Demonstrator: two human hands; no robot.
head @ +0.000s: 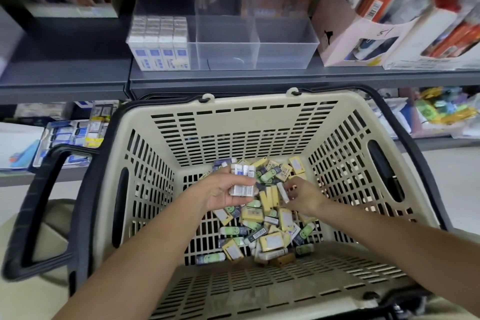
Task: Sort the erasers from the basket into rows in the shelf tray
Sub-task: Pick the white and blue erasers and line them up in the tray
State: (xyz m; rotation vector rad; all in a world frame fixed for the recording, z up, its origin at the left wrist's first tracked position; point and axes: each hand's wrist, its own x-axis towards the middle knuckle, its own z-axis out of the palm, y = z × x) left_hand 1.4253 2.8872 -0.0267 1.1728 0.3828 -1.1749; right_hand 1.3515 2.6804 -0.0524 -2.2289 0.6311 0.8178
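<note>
A beige slotted basket [259, 125] stands below the shelf and holds a heap of mixed erasers [262, 231] in yellow, green and white-blue wrappers. Inside the basket, my left hand [223, 189] grips a small stack of white-blue erasers [242, 179] side by side. Just to its right, my right hand [301, 196] pinches one white eraser [283, 192] on top of the heap. On the shelf above stands a clear shelf tray [285, 41] with three compartments. Its left compartment holds rows of white-blue erasers [161, 41]; the middle and right compartments are bare.
The basket's black handles [36, 205] hang down at the left and along the right side. A pink cardboard box [345, 34] and white boxes of goods stand right of the tray. A lower shelf with stationery packs [70, 135] shows behind the basket.
</note>
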